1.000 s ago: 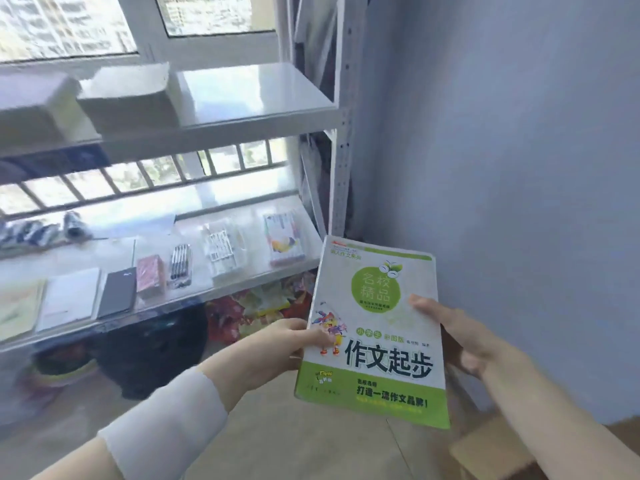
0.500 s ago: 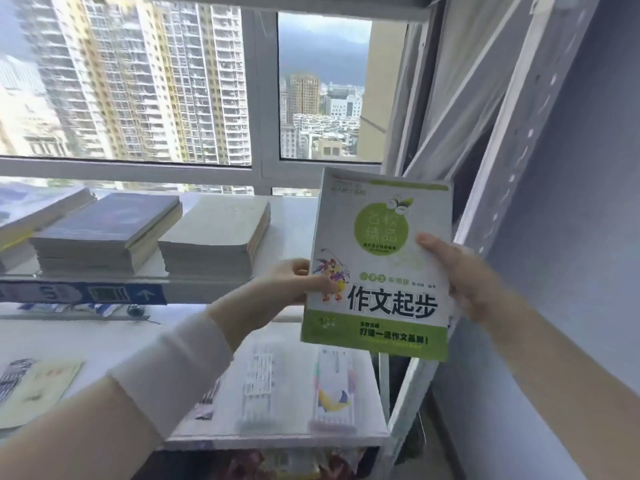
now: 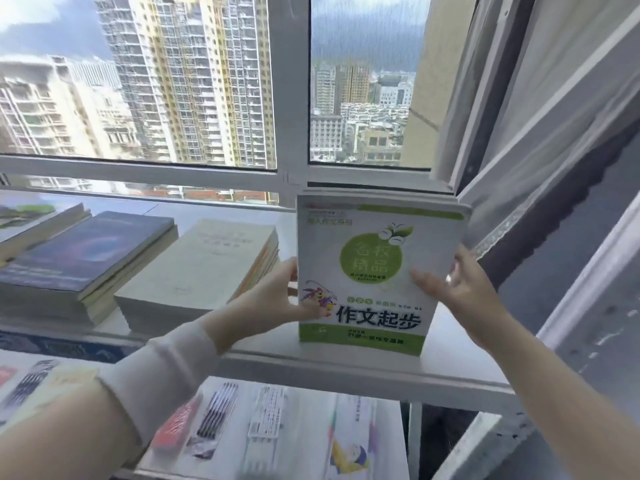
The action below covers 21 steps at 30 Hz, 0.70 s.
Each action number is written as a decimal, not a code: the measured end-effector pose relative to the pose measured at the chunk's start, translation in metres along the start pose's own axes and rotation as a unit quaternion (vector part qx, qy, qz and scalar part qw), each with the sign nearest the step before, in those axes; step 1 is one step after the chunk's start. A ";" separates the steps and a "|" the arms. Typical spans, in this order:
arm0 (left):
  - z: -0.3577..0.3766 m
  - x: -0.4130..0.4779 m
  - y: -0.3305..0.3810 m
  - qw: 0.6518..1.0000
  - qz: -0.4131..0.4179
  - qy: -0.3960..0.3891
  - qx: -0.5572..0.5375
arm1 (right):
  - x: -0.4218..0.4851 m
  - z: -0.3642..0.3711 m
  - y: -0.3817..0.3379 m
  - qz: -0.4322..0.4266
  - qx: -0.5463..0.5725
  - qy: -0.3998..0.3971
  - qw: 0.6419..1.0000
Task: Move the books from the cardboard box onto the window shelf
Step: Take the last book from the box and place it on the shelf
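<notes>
A white and green book (image 3: 372, 271) with a green circle on its cover is over the right end of the white window shelf (image 3: 346, 367). My left hand (image 3: 277, 299) grips its left edge. My right hand (image 3: 457, 296) holds its right edge, thumb on the cover. On the shelf to the left lie a cream stack of books (image 3: 204, 271), a dark blue-covered stack (image 3: 86, 258) and another book (image 3: 31, 220) at the far left. The cardboard box is out of view.
A lower shelf (image 3: 381, 445) carries packs of pens (image 3: 216, 414) and stationery. The window frame (image 3: 291, 98) rises behind the shelf. A metal rack upright (image 3: 588, 306) and a white curtain (image 3: 540, 133) stand at the right.
My view has risen from the lower shelf and floor to the window. Both hands have lifted the green book up and forward, over the right end of the window shelf.
</notes>
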<state>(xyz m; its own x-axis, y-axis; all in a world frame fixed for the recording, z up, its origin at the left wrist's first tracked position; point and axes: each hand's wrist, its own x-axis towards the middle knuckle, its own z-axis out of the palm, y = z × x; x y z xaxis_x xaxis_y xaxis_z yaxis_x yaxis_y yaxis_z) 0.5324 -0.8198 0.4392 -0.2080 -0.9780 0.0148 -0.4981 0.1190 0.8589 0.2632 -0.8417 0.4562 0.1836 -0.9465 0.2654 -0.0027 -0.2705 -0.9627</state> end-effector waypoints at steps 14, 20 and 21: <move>-0.017 0.015 0.035 0.988 -0.091 -0.022 -0.121 | 0.037 0.009 -0.035 0.138 0.055 0.043 0.988; -0.039 0.029 0.048 0.939 -0.259 -0.122 -0.190 | 0.061 0.016 -0.040 0.354 0.050 0.070 0.931; -0.037 0.031 0.042 0.932 -0.274 -0.133 -0.196 | 0.060 0.018 -0.034 0.384 0.048 0.074 0.919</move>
<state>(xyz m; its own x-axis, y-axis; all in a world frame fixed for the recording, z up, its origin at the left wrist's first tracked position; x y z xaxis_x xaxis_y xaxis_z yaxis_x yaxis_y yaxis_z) 0.5363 -0.8515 0.4951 -0.2390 -0.7905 -0.5639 -0.2563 -0.5087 0.8219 0.2919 -0.8862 0.5034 0.0273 -0.8678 -0.4962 0.0124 0.4966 -0.8679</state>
